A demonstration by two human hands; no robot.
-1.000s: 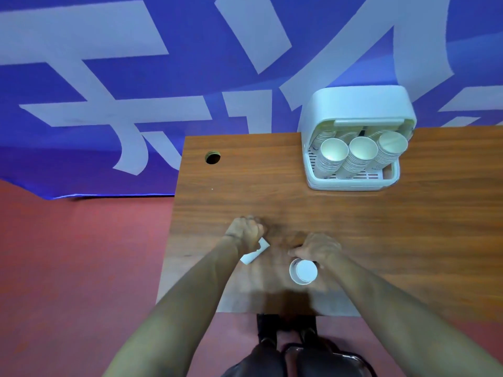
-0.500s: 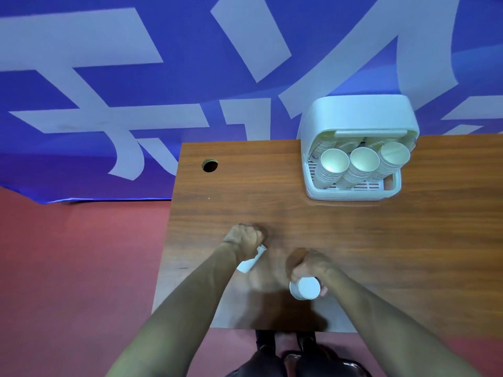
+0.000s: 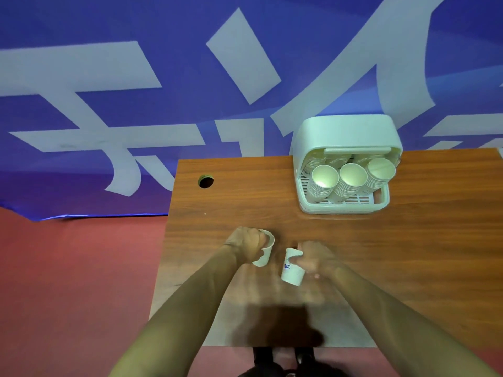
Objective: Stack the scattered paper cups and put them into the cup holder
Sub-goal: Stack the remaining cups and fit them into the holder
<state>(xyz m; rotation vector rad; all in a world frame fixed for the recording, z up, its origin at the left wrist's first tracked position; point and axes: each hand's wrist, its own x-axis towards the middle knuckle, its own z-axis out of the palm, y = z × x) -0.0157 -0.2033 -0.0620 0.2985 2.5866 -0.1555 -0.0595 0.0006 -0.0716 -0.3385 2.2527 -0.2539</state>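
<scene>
My left hand grips a white paper cup, its open rim facing up and away from me. My right hand grips a second white paper cup with a small blue mark on its side; its base points toward me and its mouth points away. The two cups are close together above the wooden table, a small gap between them. The white cup holder stands at the table's far side with three stacks of cups leaning out of it.
A round cable hole sits near the table's far left corner. A blue and white banner hangs behind the table. Red floor lies to the left. My shoes and a dark chair part show below the near edge.
Both hands lifted their cups and turned them. The right cup, earlier mouth toward me, now points its base toward me. The left cup is now upright, and the two hands have come closer.
</scene>
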